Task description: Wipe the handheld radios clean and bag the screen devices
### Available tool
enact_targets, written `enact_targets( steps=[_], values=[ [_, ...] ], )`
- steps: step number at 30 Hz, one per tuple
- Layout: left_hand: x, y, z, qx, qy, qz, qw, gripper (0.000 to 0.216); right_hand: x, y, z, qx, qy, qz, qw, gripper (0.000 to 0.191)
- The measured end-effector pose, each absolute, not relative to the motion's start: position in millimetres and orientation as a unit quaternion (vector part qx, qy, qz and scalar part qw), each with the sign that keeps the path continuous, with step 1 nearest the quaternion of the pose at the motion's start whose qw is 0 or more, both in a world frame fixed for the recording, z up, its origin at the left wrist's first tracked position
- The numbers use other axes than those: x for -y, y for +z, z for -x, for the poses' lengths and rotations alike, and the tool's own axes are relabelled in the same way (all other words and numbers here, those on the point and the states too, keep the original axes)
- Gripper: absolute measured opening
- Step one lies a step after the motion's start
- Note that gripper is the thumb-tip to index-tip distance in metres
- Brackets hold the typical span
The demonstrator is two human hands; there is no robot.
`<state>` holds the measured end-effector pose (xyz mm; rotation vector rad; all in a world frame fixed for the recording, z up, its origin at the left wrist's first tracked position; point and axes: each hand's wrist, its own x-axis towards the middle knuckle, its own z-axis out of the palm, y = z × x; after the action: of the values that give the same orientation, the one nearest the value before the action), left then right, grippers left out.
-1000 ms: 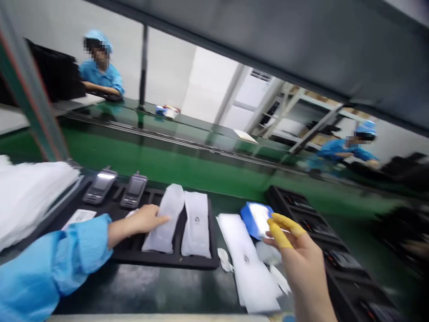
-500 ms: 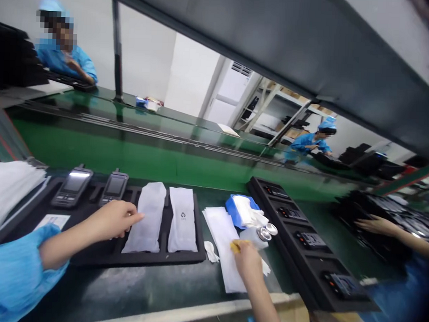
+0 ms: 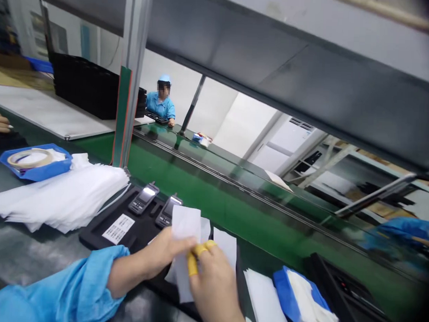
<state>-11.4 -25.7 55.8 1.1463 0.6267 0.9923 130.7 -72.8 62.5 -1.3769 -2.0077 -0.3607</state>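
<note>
The left hand [image 3: 164,253] and the right hand [image 3: 212,285], whose fingertips wear yellow cots, both pinch one white pouch [image 3: 186,223]. They hold it just above the black tray [image 3: 102,232] on the dark bench. Two handheld radios [image 3: 143,199] stand in the tray at eleven o'clock of the hands. A heap of white bags [image 3: 61,198] lies at nine o'clock. A green conveyor belt [image 3: 234,206] runs past at one o'clock. A co-worker [image 3: 162,105] sits beyond it at twelve o'clock, under a grey overhead shelf [image 3: 291,74].

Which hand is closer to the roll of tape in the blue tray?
Left. The left hand holds the white bag, well right of the tape roll. The right hand pinches the same bag, even farther right.
</note>
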Motion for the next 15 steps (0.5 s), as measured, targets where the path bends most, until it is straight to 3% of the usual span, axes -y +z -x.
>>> enact_targets(
  steps=[3, 6, 9, 12, 15],
  values=[
    [14, 56, 49, -0.372, 0.493, -0.423, 0.662, 0.046, 42, 82, -99, 0.812, 0.011, 0.499, 0.301, 0.017],
    [-4, 52, 89, -0.407, 0.48, -0.386, 0.674, 0.046, -16, 99, -94, 0.729, 0.12, 0.583, 0.337, 0.014],
    [-18, 43, 114, -0.424, 0.473, -0.372, 0.677, 0.049, -83, 92, -92, 0.694, 0.158, 0.618, 0.334, 0.01],
    [-25, 32, 120, -0.43, 0.48, -0.362, 0.673, 0.055, -127, 66, -83, 0.687, 0.201, 0.609, 0.34, 0.021],
    [-25, 23, 120, -0.434, 0.489, -0.359, 0.666, 0.057, -144, 44, -70, 0.682, 0.212, 0.567, 0.411, 0.031]
  ],
)
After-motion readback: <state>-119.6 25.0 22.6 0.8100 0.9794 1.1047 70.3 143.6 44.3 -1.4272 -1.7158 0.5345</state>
